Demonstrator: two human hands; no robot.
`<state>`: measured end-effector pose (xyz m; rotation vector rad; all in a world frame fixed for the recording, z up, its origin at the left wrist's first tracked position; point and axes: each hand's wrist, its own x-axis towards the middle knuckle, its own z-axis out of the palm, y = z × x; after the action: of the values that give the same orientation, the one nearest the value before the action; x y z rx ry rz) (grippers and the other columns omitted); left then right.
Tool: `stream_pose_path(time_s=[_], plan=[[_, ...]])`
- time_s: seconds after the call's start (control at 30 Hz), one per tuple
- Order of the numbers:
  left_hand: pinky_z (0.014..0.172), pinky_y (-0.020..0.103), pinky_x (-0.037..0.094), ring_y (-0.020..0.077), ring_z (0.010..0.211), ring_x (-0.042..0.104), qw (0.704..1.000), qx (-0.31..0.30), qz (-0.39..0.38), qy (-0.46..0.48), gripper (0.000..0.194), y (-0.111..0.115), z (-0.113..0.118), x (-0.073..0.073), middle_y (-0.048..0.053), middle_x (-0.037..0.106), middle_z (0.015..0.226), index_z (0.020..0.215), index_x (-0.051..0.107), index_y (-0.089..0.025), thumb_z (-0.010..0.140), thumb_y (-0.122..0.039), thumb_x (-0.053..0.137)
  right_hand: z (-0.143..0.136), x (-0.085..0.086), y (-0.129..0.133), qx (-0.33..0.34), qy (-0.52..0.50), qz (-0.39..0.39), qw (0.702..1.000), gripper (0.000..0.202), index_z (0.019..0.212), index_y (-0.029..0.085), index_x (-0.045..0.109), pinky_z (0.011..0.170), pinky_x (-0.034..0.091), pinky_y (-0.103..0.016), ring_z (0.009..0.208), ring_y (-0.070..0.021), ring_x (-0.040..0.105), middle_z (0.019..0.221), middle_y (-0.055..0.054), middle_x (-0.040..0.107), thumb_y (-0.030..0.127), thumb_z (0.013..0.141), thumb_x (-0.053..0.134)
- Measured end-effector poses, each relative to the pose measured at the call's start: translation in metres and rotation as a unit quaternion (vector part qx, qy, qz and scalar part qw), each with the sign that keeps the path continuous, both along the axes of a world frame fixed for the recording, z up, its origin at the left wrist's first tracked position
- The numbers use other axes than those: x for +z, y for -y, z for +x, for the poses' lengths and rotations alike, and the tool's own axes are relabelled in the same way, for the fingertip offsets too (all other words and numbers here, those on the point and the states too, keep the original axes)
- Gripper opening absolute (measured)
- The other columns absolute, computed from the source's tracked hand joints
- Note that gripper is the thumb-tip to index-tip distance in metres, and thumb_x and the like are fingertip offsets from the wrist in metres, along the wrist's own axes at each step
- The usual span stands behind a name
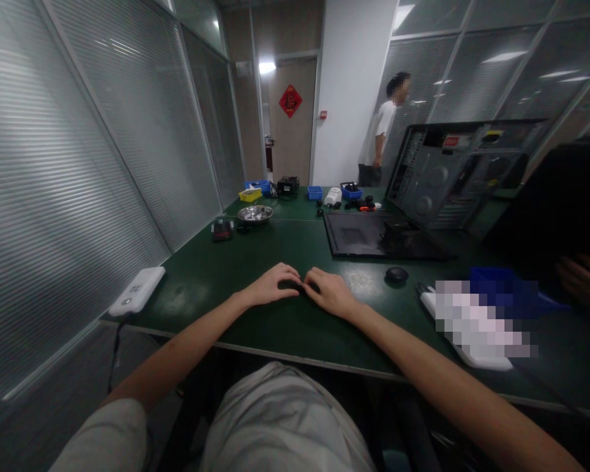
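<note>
My left hand (276, 286) rests on the green table near its front edge, the fingers arched and the thumb held apart from them. Close against it, my right hand (328, 292) bends its fingers inward, the thumb and fingertips drawn together in a pinch. A tiny thing may sit where the fingertips of both hands meet, but it is too small to make out. To the right of my right hand lies a round black object (396, 275). Behind it is a flat black panel (354, 237) with a dark part lying on top.
An open computer case (435, 177) stands at the back right. A metal dish (255, 214) and small bins, one a blue bin (314, 193), sit farther back. White power strips (137, 290) lie at both sides. A co-worker's hand (587, 278) shows at right; a person (378, 134) stands behind.
</note>
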<state>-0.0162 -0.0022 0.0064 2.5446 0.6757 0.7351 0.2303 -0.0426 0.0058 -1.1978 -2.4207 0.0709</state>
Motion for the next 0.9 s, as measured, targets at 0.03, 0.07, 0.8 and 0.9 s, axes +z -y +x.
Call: stream_pose_path(time_s=[0.03,0.07,0.8,0.9], plan=[[0.106,0.040,0.044,0.0225,0.120,0.056,1.000,0.005,0.004,0.001,0.024,0.000,0.000,0.000,0.007,0.066,0.121,0.114,0.073,-0.025,0.093,-0.035,0.069,0.000,-0.001,0.000,0.001,-0.001,-0.001,1.000,0.014,0.104,0.023,0.061,0.065,0.032,-0.026,0.079,-0.0136,0.058,0.102,-0.002,0.063,0.034,0.104,0.053],[0.106,0.040,0.044,0.0226,0.119,0.057,1.000,0.015,0.007,0.002,0.021,0.000,-0.001,0.000,0.007,0.067,0.119,0.110,0.074,-0.024,0.093,-0.035,0.068,0.000,-0.001,-0.001,0.002,-0.003,-0.001,1.000,0.014,0.104,0.023,0.061,0.065,0.032,-0.026,0.079,-0.0136,0.058,0.102,-0.002,0.063,0.034,0.103,0.053],[0.107,0.037,0.045,0.0275,0.119,0.062,0.824,0.533,0.056,-0.185,0.039,-0.094,-0.243,-0.023,0.014,0.068,0.127,0.125,0.070,-0.013,0.094,-0.025,0.050,0.004,0.000,-0.001,0.004,-0.018,-0.013,1.000,0.013,0.101,0.022,0.061,0.067,0.035,-0.026,0.081,-0.0140,0.059,0.101,-0.002,0.063,0.033,0.103,0.054],[0.105,0.039,0.046,0.0287,0.116,0.064,0.819,0.545,0.054,-0.172,0.038,-0.096,-0.243,-0.027,0.014,0.070,0.125,0.122,0.072,-0.012,0.095,-0.026,0.048,0.004,-0.001,-0.001,0.000,-0.017,-0.011,1.000,0.012,0.100,0.022,0.061,0.067,0.035,-0.026,0.080,-0.0140,0.058,0.100,-0.002,0.063,0.032,0.103,0.055]])
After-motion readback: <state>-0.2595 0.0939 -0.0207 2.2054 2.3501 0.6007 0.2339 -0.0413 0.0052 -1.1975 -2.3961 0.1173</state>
